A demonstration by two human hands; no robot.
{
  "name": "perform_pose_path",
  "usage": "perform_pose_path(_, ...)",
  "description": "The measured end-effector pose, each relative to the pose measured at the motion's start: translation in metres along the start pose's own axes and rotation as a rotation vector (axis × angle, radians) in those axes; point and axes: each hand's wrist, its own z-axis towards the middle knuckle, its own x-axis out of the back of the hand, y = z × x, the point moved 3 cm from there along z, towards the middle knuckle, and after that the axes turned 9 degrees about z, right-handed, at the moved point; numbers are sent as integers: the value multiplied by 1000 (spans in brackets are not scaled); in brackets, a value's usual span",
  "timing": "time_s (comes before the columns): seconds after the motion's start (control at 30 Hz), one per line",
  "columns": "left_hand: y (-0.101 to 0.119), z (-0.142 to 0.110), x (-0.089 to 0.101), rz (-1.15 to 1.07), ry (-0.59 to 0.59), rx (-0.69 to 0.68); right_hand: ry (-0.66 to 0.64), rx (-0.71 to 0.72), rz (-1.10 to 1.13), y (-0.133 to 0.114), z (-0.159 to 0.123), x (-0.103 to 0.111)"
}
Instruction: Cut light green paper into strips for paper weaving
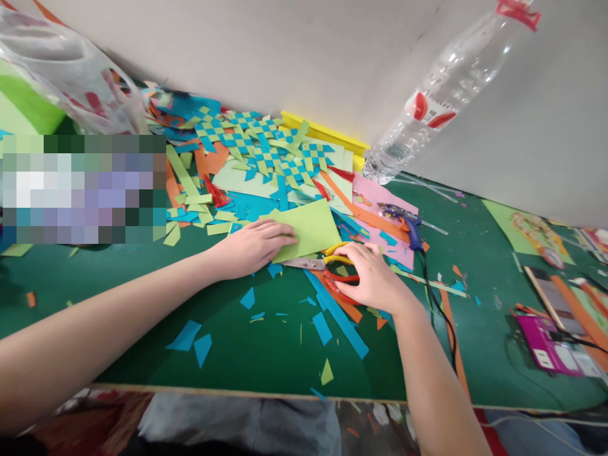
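My left hand (256,246) lies palm down, its fingers stretched over the left part of a light green sheet of paper (313,226); its thumb is hidden. My right hand (375,278) is closed on a pair of scissors (304,263) with yellow and red handles. The scissor blades point left along the sheet's lower edge; I cannot tell whether they cut into it. Blue paper strips (339,316) lie just below the scissors. Beyond the sheet sits a pile of woven blue and green paper pieces (266,149), with red tassels (216,192) beside it.
A clear plastic bottle (437,101) stands by the wall. A blue glue gun (412,232) lies on pink paper (380,193), its black cord running toward me. On the right are a phone (553,297) and a purple packet (541,342). A plastic bag (71,69) is at left.
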Motion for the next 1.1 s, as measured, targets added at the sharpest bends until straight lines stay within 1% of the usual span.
perform_pose_path(0.23, 0, 0, -1, 24, -18, -2, -3, 9, -12, 2, 1, -2)
perform_pose_path(0.53, -1, 0, -2, 35, -26, -6, -39, -14, 7, 3, -2, 2)
perform_pose_path(0.83, -2, 1, -2, 14, -7, -5, -28, -33, 1, 3, -3, 1)
perform_pose_path(1.1, -1, 0, -2, 28, -9, -13, -12, -15, -11, 0, -1, 0)
